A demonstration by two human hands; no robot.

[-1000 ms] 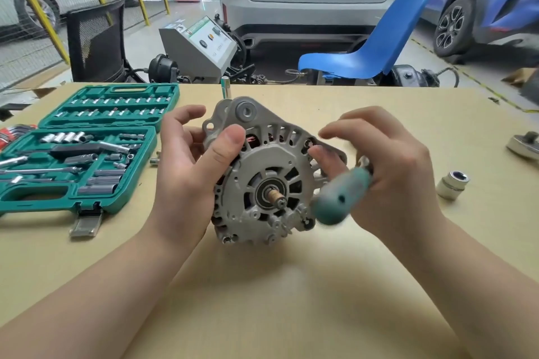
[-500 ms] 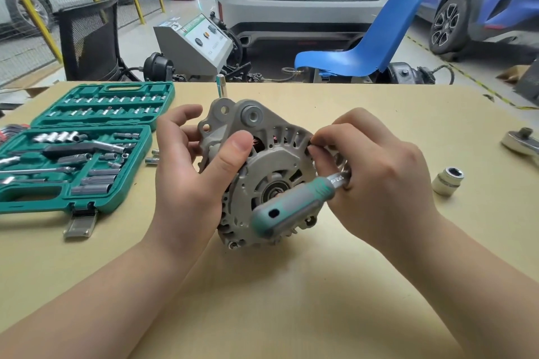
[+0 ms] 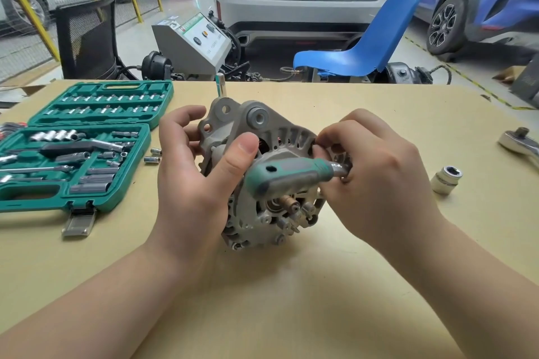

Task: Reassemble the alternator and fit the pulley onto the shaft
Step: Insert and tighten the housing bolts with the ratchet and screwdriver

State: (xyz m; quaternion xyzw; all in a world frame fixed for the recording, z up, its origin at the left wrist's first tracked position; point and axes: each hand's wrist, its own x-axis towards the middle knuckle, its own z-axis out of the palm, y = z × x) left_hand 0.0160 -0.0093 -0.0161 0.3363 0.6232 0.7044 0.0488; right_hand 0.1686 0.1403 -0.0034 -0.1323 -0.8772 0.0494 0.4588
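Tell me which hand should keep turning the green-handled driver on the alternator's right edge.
Right, probably. The right hand already pinches the green-and-grey-handled driver near its metal shank at the right rim of the grey cast alternator housing. The left hand grips that housing, steadying it on the tan table.

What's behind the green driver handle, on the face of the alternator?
Behind the green driver handle is the alternator's vented end cover; below it the shaft end shows. The right hand hides the driver's tip.
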